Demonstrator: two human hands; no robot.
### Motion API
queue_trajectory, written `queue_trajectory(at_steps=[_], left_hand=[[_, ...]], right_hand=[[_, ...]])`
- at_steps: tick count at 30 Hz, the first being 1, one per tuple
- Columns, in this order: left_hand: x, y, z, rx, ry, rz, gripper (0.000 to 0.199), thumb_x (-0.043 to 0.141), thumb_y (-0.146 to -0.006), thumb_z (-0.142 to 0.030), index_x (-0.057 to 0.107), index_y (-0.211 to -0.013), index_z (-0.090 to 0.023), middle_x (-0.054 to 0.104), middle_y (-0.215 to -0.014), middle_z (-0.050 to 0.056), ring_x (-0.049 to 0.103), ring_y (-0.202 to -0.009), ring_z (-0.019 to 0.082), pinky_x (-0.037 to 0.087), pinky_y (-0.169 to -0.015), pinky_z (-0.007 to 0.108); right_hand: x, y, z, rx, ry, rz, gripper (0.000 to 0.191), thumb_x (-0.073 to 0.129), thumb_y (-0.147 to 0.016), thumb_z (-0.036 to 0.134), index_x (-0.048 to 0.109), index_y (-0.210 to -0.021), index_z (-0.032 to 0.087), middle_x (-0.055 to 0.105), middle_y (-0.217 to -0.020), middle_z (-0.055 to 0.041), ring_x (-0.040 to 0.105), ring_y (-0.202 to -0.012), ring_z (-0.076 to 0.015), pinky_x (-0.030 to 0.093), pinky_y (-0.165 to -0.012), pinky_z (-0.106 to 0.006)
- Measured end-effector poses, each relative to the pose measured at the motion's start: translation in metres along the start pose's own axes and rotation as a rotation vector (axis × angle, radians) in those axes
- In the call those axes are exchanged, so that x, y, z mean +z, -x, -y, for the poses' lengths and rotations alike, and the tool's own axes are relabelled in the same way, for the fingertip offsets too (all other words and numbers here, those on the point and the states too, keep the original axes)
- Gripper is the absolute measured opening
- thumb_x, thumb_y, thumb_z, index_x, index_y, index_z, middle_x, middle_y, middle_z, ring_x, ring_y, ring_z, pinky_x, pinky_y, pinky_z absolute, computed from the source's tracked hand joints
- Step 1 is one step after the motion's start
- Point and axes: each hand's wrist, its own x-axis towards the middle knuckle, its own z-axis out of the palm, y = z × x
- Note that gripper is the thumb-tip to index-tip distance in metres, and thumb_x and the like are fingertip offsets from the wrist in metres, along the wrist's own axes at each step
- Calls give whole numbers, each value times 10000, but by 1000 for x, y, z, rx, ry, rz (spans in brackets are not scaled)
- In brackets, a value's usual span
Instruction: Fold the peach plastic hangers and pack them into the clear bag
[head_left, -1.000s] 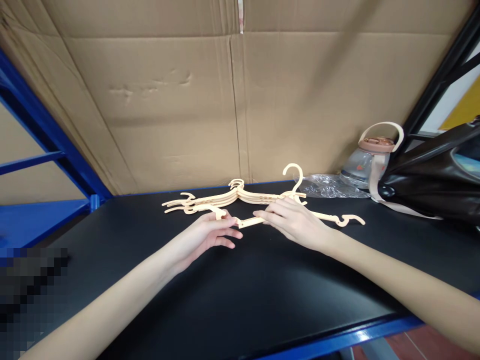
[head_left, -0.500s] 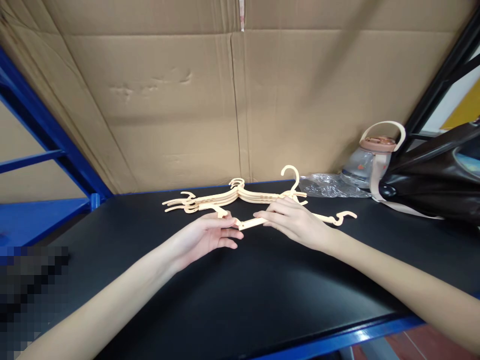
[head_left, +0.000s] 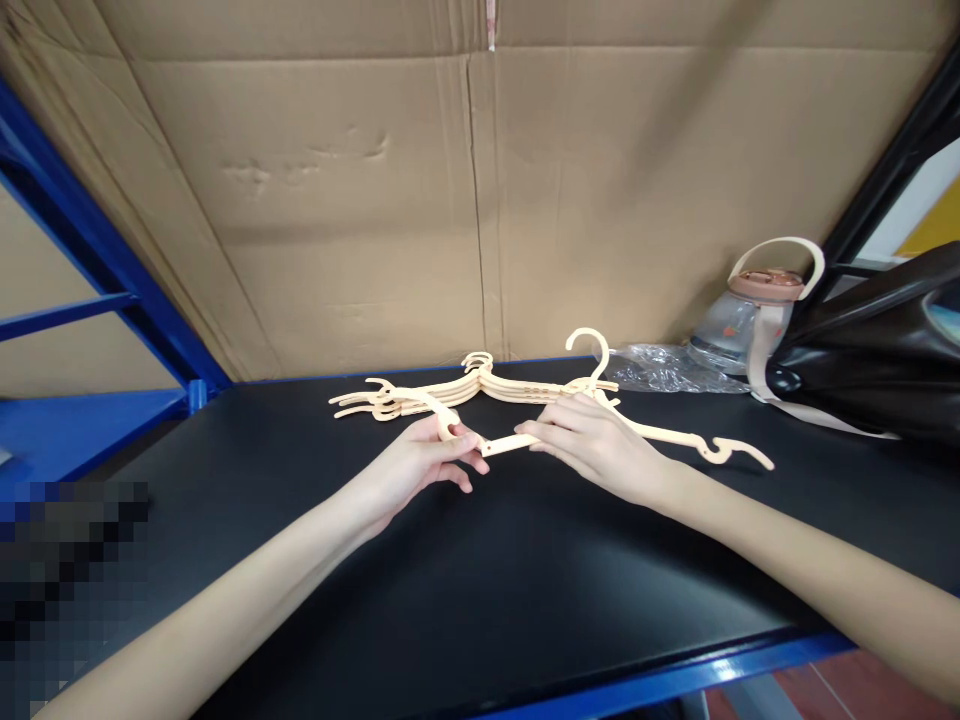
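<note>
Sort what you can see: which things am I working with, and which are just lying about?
In use:
- hanger, held in the left hand and right hand
- stacked hangers behind it, probably, as they look alike

Apparently just lying about:
- bottle with a strap
- clear plastic wrap
- dark bag

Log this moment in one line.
left hand, right hand: holding cream jointed plastic hanger | behind: stacked cream hangers | far right: transparent pink-lidded bottle, crumpled clear film

Both hands (head_left: pixel 581 440) on cream hanger (head_left: pixel 667 434)
</note>
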Motion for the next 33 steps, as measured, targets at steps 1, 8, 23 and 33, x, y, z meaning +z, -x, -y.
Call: queue_trajectory(at_steps=[1, 8, 23, 33], left_hand=[[1, 0, 0, 3, -7, -3, 150, 661, -775, -239, 560, -717, -145, 623, -731, 39, 610, -749, 175, 494, -614, 271], [1, -2, 4, 24, -90, -13, 171, 655, -775, -271, 550, -724, -146, 598, -739, 29, 611, -717, 176, 476, -571, 267], [3, -1, -2, 130, -71, 47, 154, 621, -816, -277, 566, -767, -141, 618, -932, 58, 634, -806, 193, 526, -634, 289], [9, -1, 6, 3, 21, -2, 225, 678, -754, -298, 509, -733, -150, 607, -768, 25, 666, -728, 207, 520, -603, 300]], right_hand=[[0, 0, 0, -1, -3, -2, 251, 411, -962, 235, 630, -1041, 141, 624, -823, -63, 528, -780, -167, 404, -727, -309], [2, 0, -1, -81, 104, -38, 232, 423, -956, 189, 629, -1047, 131, 638, -810, -57, 492, -714, -156, 369, -672, -290], [-5, -5, 9, 0, 56, -67, 253, 462, -944, 269, 616, -1095, 137, 679, -846, -72, 601, -815, -184, 448, -752, -323], [1, -3, 20, 62, -117, 33, 211, 385, -958, 177, 586, -1021, 164, 670, -926, -57, 624, -828, -159, 475, -702, -274]])
